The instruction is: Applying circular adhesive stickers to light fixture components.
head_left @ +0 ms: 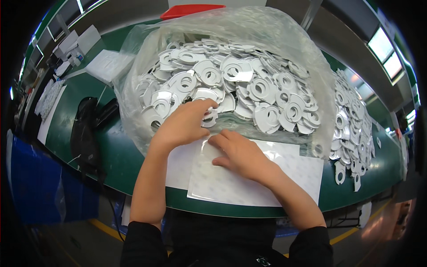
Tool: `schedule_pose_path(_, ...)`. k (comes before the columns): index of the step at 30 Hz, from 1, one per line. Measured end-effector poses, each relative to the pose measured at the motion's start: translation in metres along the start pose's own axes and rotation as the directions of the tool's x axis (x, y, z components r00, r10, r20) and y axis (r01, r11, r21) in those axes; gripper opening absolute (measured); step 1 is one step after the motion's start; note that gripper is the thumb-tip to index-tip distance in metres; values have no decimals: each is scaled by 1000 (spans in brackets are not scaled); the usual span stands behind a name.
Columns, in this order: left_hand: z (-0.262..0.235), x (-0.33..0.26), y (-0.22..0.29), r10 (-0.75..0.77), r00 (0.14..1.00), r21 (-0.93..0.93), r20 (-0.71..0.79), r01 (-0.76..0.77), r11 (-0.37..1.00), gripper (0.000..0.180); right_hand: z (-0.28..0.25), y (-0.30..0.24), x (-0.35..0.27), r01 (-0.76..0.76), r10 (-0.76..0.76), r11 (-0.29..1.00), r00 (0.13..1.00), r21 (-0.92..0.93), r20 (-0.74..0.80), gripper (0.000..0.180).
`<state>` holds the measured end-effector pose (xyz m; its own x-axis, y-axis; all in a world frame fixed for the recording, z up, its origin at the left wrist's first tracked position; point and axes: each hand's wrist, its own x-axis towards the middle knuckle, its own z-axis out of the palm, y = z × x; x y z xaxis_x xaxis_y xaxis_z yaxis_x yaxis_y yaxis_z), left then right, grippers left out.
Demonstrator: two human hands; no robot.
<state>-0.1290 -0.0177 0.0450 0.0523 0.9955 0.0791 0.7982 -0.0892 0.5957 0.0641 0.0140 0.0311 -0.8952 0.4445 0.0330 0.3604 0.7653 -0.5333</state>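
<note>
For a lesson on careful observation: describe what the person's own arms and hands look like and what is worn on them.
Both hands are bare: no gloves, rings or watch show on the left hand or the right hand. The forearms are uncovered too. Black sleeves begin near the elbows, at the lower edge of the view, and belong to a black top with a small pale mark at its middle.

A factory assembly line. A long green counter runs past the fingers, which rest at a big clear bag of identical white ring-shaped parts. More parts are heaped to their right, under strip lights overhead.
</note>
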Motion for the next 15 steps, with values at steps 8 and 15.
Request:
schedule_pose_path(8, 6, -4, 7, -22, 999, 81, 31, 20, 997, 67, -12, 3, 24, -90, 78, 994, 980, 58, 181, 37)
schedule_pose_path(15, 8, -5, 13, -55, 997, 165, 45, 47, 985, 63, 12, -3, -5, 93, -94, 996, 990, -17, -103, 21)
